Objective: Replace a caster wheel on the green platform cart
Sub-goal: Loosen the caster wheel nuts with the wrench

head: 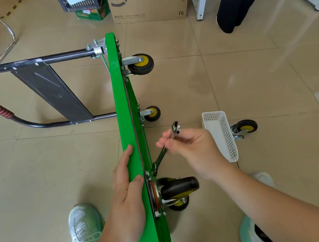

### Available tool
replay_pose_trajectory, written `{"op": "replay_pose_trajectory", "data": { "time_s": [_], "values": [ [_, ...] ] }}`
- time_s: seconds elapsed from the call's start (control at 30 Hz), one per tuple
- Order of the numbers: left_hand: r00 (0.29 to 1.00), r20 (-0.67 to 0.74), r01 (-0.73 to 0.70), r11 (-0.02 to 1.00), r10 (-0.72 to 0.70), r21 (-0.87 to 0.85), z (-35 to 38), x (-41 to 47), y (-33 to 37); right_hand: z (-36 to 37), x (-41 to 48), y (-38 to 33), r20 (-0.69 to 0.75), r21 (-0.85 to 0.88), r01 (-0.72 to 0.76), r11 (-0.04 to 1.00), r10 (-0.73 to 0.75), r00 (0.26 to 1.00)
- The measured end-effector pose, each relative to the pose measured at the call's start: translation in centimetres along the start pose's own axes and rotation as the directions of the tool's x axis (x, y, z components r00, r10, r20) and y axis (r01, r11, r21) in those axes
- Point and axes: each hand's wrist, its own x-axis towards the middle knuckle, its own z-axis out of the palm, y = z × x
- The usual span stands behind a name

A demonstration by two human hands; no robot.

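While left hand [126,197] presses cart [125,105] flat, right hand [195,148] pinches wrench [160,157], SF EXPRESS box [150,1].

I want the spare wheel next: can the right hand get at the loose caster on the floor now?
Probably not directly: the right hand grips the wrench, and the white basket lies between it and the loose caster.
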Motion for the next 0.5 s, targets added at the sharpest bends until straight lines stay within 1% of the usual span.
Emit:
{"op": "replay_pose_trajectory", "data": {
  "time_s": [0.1,0.17,0.27,0.37,0.5],
  "values": [
    [1.000,0.003,0.010,1.000,-0.010,0.009,0.0,0.0,0.0,-1.1,2.1,-0.3,-0.078,0.102,-0.053,0.993,0.061,0.995],
    [1.000,-0.002,0.011,1.000,-0.011,0.010,0.0,0.0,0.0,-1.4,3.2,-0.2,-0.072,0.134,-0.088,0.987,0.098,0.993],
    [1.000,0.000,0.025,1.000,-0.025,0.008,0.1,0.1,0.1,-1.1,5.0,0.5,-0.009,0.160,-0.172,0.972,0.175,0.984],
    [1.000,-0.004,0.021,1.000,-0.021,0.012,0.2,0.0,0.1,-0.1,6.8,2.1,0.055,0.100,-0.309,0.946,0.305,0.951],
    [1.000,-0.006,0.021,1.000,-0.021,0.011,0.0,0.1,0.1,1.1,8.4,4.2,0.126,0.076,-0.398,0.914,0.387,0.914]
  ]
}}
